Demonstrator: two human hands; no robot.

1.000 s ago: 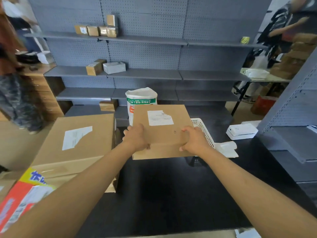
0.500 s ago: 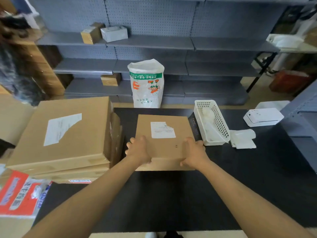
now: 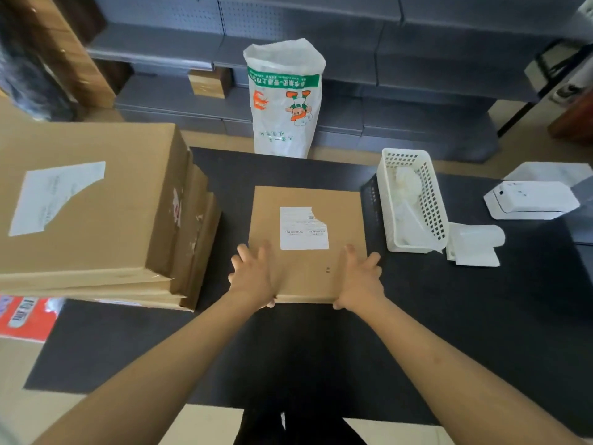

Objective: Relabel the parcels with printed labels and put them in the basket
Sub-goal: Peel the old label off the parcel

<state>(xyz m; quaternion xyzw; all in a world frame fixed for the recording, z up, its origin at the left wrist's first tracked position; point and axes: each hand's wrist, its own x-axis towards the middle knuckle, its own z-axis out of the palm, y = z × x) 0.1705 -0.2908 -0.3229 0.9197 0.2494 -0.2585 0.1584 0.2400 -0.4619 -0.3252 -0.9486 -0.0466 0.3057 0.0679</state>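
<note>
A flat brown cardboard parcel lies on the black table, straight ahead of me. A partly torn white label is stuck on its top. My left hand holds the near left corner, fingers spread on top and thumb at the front edge. My right hand holds the near right corner the same way. A white mesh basket stands just right of the parcel, with something white and crumpled inside.
A stack of large brown boxes fills the table's left side, close to the parcel. A white label printer and a white paper roll sit right of the basket. A white printed bag stands beyond the table before grey shelves.
Both hands lowered the parcel from mid-air onto the table. My view tilted down, and the fingers now lie more spread on the lid.
</note>
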